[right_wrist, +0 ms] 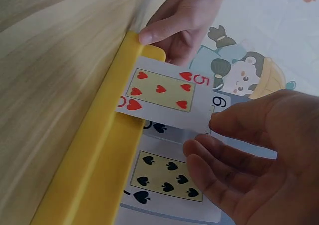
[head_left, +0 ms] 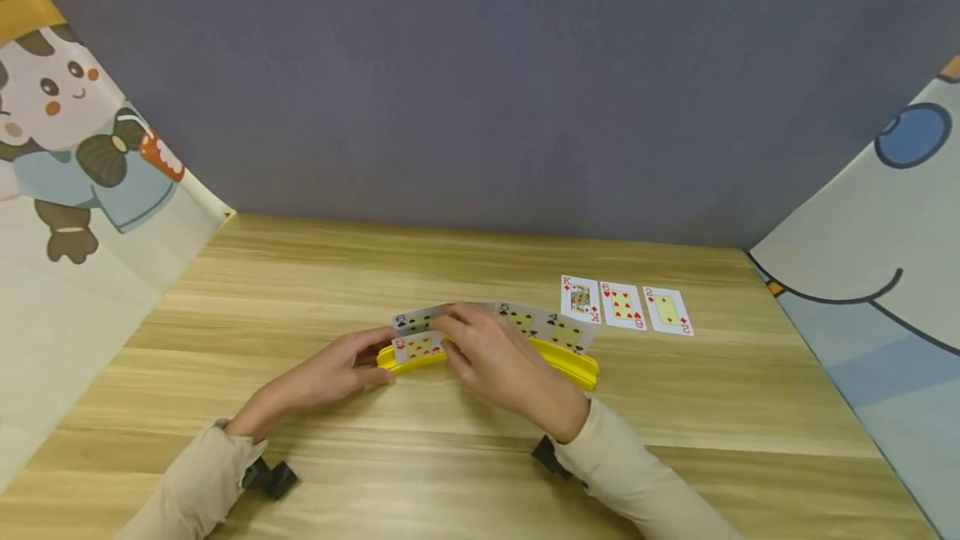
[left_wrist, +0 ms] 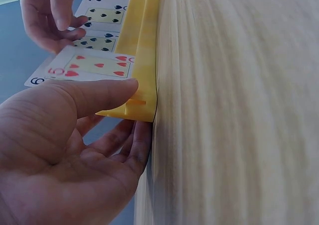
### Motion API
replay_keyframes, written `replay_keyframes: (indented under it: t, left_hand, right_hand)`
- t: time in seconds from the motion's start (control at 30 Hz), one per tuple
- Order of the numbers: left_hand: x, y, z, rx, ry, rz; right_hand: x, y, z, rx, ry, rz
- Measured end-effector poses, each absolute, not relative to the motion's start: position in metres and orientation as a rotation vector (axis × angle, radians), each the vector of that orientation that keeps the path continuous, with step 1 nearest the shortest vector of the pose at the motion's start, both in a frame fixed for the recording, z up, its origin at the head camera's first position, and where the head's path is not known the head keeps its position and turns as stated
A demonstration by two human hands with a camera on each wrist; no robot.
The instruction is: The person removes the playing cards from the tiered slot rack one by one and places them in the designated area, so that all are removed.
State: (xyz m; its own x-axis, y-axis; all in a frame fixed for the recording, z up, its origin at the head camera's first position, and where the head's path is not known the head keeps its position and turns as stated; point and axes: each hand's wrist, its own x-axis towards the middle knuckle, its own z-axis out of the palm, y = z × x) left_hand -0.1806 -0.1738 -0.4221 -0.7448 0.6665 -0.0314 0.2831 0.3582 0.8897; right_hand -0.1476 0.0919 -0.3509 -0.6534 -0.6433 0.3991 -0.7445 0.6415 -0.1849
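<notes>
A curved yellow card holder stands on the table with several spade cards in it, among them a six, a five and a four. The five of hearts sits in the slot at the holder's left end, in front of the six of spades. My left hand grips that end, thumb on the front and fingers behind. My right hand is at the upper corner of the five of hearts. Its thumb touches the card's edge; the other fingers are loosely bent.
Three cards lie face up on the table to the back right: a king of diamonds, a hearts card and a two of diamonds. A grey partition rises behind the table. Printed panels flank both sides.
</notes>
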Motion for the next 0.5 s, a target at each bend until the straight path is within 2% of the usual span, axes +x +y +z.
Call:
replay_keyframes:
  t: [0.5]
  left_hand:
    - [-0.181,-0.172,-0.423,0.843,2.227,1.375]
  right_hand:
    - [-0.155,0.085,-0.378,1.148,-2.686,0.589]
